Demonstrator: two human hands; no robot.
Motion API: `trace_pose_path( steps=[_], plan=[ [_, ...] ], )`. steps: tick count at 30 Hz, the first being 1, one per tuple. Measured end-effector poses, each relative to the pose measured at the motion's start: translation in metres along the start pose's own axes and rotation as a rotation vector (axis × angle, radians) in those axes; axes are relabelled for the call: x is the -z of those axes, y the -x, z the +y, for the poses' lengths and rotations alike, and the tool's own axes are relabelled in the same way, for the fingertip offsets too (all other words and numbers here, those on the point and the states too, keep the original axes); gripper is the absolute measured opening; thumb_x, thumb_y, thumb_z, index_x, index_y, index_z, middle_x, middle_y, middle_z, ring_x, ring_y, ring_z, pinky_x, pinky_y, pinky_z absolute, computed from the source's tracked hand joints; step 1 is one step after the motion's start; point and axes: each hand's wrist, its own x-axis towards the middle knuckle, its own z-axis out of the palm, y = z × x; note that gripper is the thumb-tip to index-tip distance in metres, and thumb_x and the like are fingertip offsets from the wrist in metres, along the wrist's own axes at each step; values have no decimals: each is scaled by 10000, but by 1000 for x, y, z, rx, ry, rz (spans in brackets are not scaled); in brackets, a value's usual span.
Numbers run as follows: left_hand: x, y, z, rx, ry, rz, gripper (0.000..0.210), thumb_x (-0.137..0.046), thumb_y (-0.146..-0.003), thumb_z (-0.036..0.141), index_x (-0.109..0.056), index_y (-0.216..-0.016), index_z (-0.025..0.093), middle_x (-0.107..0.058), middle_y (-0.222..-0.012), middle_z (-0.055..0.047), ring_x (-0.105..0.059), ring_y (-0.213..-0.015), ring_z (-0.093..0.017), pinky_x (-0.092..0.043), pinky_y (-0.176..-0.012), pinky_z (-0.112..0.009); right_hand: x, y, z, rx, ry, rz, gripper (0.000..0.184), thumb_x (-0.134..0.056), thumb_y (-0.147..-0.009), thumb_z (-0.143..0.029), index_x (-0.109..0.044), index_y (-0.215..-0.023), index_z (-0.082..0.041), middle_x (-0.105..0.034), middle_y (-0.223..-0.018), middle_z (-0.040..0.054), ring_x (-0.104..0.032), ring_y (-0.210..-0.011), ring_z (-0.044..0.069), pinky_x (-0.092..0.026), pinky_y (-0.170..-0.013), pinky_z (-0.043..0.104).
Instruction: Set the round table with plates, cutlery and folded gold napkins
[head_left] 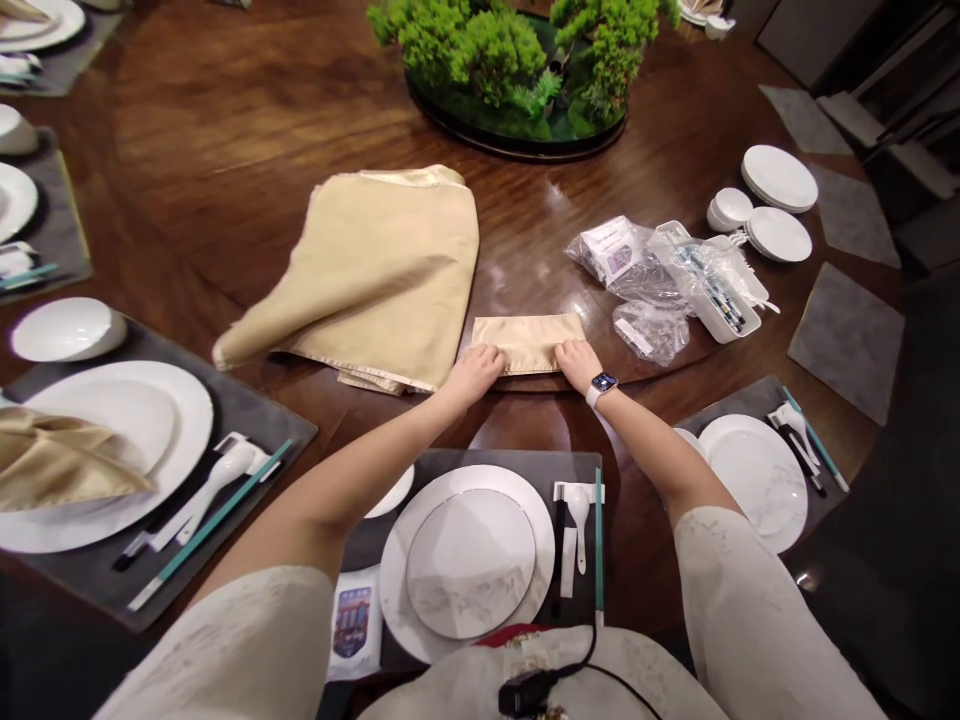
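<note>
A gold cloth napkin (531, 335), folded into a narrow rectangle, lies on the wooden table with both my hands on its near edge. My left hand (481, 370) grips its left near corner with curled fingers. At the right near corner my right hand (576, 362) has its fingers closed on the same cloth; a watch is on that wrist. Left of the napkin spreads a stack of unfolded gold cloths (390, 270), close to my left hand. Below my arms sits a place setting with a white plate (471, 565) on top of a larger one.
A planted green centrepiece (525, 70) stands at the back. To the right are plastic bags (652, 330), a white bin of chopsticks (724, 310) and stacked plates (780, 178). More settings flank me, one with a folded napkin (67, 455) on its plates.
</note>
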Motion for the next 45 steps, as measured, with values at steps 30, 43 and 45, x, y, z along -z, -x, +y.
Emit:
trace_pose_path(
  steps=[30,43,45],
  plan=[
    [38,-63,-37,286,465,39,492,-593,-763,193,-536,-1252,166,-649,-990,-61,-612,-921,-229,-491,-865,-346,-16,47,-16,178,-836,-77,537,-399,-645,-44,-580,-1139,-155,-668,-1079,79,-621,-935,194,-483,-890,308],
    [-40,-20,-2,-302,178,107,434,-429,-1001,364,-625,-1335,170,-586,-1410,-157,-515,-1340,-280,-397,-1157,-480,-20,52,-7,-166,-1614,-453,281,-560,-684,-228,-614,-951,-157,-539,-620,-50,-415,-499,84,-329,-508,196],
    [-42,-18,-3,-294,245,62,454,-445,-997,348,-581,-1398,186,-505,-1507,-148,-424,-1431,-295,-321,-1212,-499,-11,48,-9,-97,-1653,-423,342,-628,-697,-264,-599,-1026,-173,-622,-730,-19,-493,-550,98,-397,-541,211]
  ],
)
